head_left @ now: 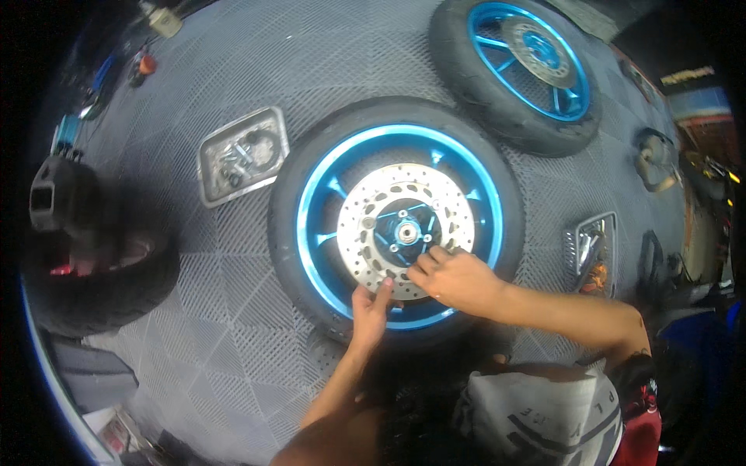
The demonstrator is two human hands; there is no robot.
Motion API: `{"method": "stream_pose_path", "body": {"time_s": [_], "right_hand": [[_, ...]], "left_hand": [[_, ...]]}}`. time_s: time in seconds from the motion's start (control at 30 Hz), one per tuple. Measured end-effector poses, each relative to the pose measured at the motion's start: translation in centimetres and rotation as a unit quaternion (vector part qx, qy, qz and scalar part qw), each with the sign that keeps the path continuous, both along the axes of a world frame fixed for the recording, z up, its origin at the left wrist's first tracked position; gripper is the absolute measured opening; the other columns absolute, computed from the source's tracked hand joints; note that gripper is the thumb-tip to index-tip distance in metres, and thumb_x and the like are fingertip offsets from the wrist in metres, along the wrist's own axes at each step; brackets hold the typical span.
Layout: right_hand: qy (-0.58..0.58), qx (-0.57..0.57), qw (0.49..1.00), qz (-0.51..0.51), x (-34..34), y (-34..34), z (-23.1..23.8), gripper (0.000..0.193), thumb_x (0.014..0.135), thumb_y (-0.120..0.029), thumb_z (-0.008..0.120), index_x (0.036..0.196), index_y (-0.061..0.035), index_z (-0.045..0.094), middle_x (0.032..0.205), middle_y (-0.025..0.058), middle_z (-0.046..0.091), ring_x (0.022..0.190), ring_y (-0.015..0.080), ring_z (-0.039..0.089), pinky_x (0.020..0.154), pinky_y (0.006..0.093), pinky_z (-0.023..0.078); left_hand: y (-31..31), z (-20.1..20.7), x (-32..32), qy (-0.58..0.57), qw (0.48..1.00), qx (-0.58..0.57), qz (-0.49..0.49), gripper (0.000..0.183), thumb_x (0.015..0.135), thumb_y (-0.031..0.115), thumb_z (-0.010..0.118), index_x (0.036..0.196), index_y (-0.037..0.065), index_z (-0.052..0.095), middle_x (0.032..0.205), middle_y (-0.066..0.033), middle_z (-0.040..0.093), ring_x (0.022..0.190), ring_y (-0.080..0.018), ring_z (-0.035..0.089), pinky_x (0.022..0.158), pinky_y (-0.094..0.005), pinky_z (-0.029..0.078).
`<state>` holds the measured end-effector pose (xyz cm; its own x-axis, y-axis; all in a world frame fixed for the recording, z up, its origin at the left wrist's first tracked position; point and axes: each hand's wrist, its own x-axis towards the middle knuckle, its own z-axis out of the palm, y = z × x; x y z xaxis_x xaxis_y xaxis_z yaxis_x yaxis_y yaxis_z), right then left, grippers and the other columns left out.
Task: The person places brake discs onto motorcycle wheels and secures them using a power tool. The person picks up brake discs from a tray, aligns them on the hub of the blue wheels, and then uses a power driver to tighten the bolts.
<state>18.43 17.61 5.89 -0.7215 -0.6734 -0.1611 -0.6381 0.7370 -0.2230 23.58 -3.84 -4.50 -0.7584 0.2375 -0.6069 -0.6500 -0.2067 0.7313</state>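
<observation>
Where two hands [460, 283] work, one brake disc [356, 202]; two trays [252, 126]

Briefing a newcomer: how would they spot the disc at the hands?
Find the blue-rimmed wheel at centre. Inside it lies a perforated silver disc. Unlike the upper-right wheel's disc, it has the left hand and right hand at it.

I could pass over bare floor [221, 268] between the dark tyre [124, 299] and central wheel [406, 231]. Beyond, rightward, a second wheel [538, 53] blocks me
</observation>
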Motion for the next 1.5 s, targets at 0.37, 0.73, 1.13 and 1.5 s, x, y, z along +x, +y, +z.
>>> {"method": "stream_pose_path", "body": {"time_s": [0.37, 0.73, 1.13, 1.5], "right_hand": [[0.006, -0.060, 0.973, -0.223, 3.0, -0.9, -5.1, 0.014, 0.086, -0.018, 0.062, 0.087, -0.0088, 0.073, 0.082, 0.0117, 0.073, 0.073, 0.0289, 0.073, 0.063, 0.0432, 0.058], [-0.093, 0.156, 0.887, -0.424, 5.1, 31.1, 1.5, 0.022, 0.083, -0.021, 0.062, 0.076, -0.0043, 0.075, 0.081, 0.0158, 0.074, 0.076, 0.0338, 0.073, 0.067, 0.0459, 0.058], [-0.233, 0.024, 0.639, -0.732, 29.9, 41.7, -7.5, 0.077, 0.068, -0.019, 0.084, 0.135, 0.0013, 0.054, 0.122, 0.0298, 0.066, 0.113, 0.0415, 0.067, 0.096, 0.0463, 0.055], [-0.039, -0.293, 0.749, -0.593, 19.8, 28.4, 1.0, 0.072, 0.070, -0.007, 0.079, 0.134, 0.0001, 0.047, 0.123, 0.0241, 0.060, 0.120, 0.0434, 0.057, 0.104, 0.0492, 0.048]], "left_hand": [[-3.3, 3.8, -2.3, -0.099, 0.936, -0.045, -0.335, 0.033, 0.105, 0.028, 0.059, 0.107, -0.004, 0.067, 0.089, -0.0151, 0.073, 0.073, -0.0251, 0.072, 0.064, -0.0341, 0.057], [-0.7, 19.5, -17.0, 0.051, 0.809, -0.271, -0.520, 0.032, 0.105, 0.028, 0.057, 0.109, -0.002, 0.068, 0.080, -0.0054, 0.068, 0.060, -0.0111, 0.059, 0.056, -0.0249, 0.047], [24.7, 24.2, -19.6, 0.258, 0.445, -0.290, -0.807, 0.047, 0.097, 0.046, 0.064, 0.114, 0.002, 0.072, 0.095, -0.0197, 0.075, 0.089, -0.0333, 0.074, 0.084, -0.0401, 0.055], [38.1, 11.4, -7.6, 0.211, 0.760, -0.084, -0.609, 0.067, 0.089, 0.043, 0.078, 0.129, -0.005, 0.054, 0.111, -0.0178, 0.070, 0.098, -0.0284, 0.070, 0.093, -0.0399, 0.055]]}}
